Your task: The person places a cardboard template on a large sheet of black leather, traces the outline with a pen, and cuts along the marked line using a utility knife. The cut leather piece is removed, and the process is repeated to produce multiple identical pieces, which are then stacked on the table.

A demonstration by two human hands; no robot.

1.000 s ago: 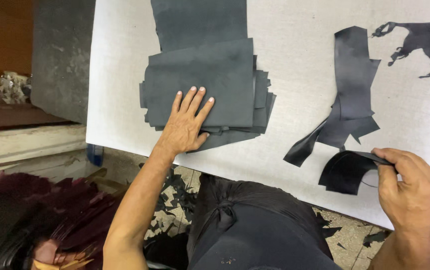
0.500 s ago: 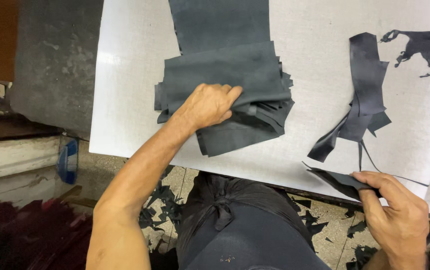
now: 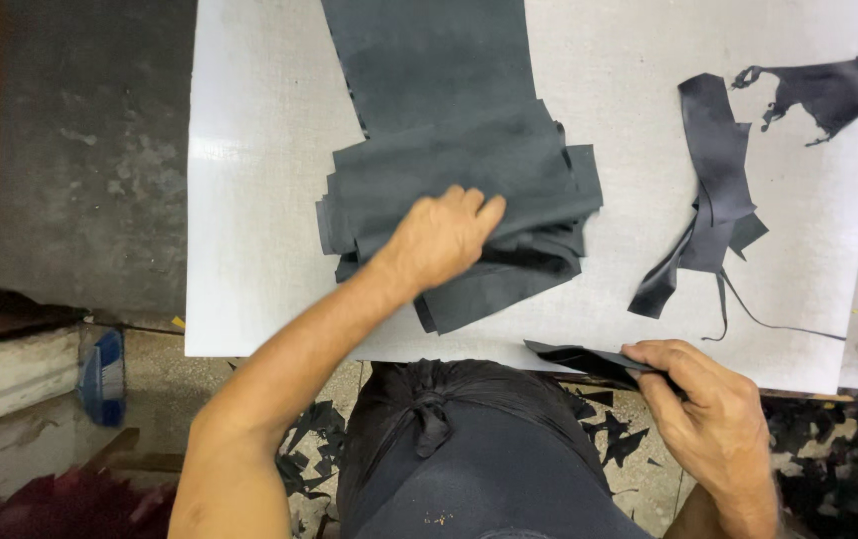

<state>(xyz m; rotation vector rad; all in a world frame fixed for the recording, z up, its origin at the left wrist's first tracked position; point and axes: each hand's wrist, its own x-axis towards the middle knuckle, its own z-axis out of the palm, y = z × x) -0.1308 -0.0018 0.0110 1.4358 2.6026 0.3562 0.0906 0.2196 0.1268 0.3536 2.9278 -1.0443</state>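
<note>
Nearest the camera, the right hand [image 3: 710, 419] sits at the front edge of the white table [image 3: 249, 200], thumb and fingers pressed together on a flat dark leather piece [image 3: 579, 359]. The piece sticks out to the left of the pinch, lying low along the table edge, its free end pointing towards the person's middle. Below the table, dark offcuts [image 3: 314, 439] lie scattered on the floor around the person's dark apron [image 3: 469, 459].

A little farther in, the left hand [image 3: 441, 240] rests on the stack of dark grey leather sheets [image 3: 449, 190]. Its fingers curl over the top layers and close on a fold near the stack's right side, so the upper sheets bunch and lift under the fingertips; the lower sheets fan out at the stack's front corner, just beside the wrist. The stack lies near the middle of the table, well apart from the right hand's piece.

To the right of the stack lies a cluster of black strips [image 3: 713, 200], with a thin tail trailing towards the table edge. Farther back, in the far right corner, lies a ragged black scrap [image 3: 828, 90].
</note>
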